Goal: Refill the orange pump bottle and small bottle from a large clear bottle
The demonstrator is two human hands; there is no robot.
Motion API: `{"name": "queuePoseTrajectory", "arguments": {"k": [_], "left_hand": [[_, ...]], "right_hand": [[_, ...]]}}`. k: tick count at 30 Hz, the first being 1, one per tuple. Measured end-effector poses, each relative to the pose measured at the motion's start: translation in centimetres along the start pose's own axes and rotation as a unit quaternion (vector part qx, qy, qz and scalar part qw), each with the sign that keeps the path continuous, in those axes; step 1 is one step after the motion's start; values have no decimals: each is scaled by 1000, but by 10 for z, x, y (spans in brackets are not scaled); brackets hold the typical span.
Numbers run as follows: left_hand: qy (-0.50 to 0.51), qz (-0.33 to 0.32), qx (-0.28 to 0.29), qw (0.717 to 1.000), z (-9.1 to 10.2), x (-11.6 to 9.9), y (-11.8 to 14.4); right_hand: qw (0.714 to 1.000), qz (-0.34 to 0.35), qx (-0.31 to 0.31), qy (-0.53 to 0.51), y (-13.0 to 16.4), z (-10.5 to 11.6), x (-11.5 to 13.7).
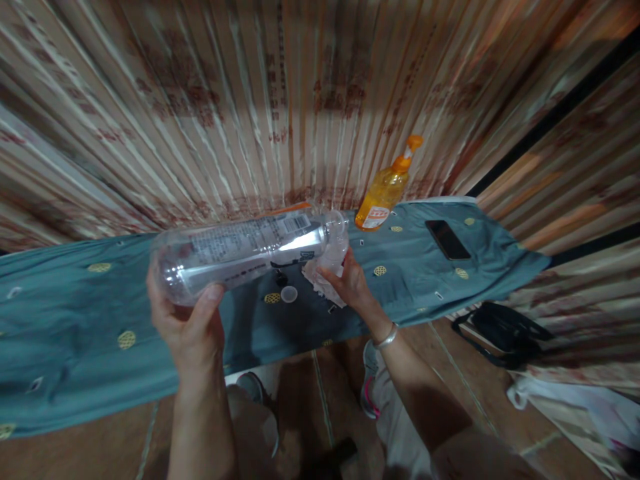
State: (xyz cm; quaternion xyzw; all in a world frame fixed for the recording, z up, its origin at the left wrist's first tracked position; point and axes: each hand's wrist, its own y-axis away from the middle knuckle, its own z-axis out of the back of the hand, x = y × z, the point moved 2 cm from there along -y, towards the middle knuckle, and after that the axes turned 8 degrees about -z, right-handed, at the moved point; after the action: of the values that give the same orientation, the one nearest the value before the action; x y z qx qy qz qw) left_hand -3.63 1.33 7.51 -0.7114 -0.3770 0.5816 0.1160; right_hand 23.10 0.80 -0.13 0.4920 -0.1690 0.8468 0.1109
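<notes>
A large clear plastic bottle [245,250] with printed text lies nearly sideways in the air above the cloth, its neck to the right. My left hand [187,317] is wrapped round its base end, thumb on the near side. At the neck, my right hand [350,280] pinches a crumpled pale tissue or cloth [325,277], which touches or lies just under the bottle's mouth. On the cloth below are a small whitish round cap [289,294] and a small dark object [281,277] that I cannot make out.
An orange pump bottle [383,197] stands at the back of the table with a patterned green cloth [400,287]. A black phone [447,240] lies to the right. Pleated curtains [280,100] hang behind. On the floor at right sits a black bag [505,330].
</notes>
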Motion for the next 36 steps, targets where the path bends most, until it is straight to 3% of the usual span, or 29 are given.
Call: {"name": "queuePoseTrajectory", "arguments": {"k": [19, 36], "left_hand": [[36, -6, 11, 999, 1, 0, 0], [45, -5, 8, 999, 1, 1, -1]], "right_hand": [[999, 30, -7, -14, 0, -2, -5], [1000, -2, -8, -7, 0, -2, -2]]}}
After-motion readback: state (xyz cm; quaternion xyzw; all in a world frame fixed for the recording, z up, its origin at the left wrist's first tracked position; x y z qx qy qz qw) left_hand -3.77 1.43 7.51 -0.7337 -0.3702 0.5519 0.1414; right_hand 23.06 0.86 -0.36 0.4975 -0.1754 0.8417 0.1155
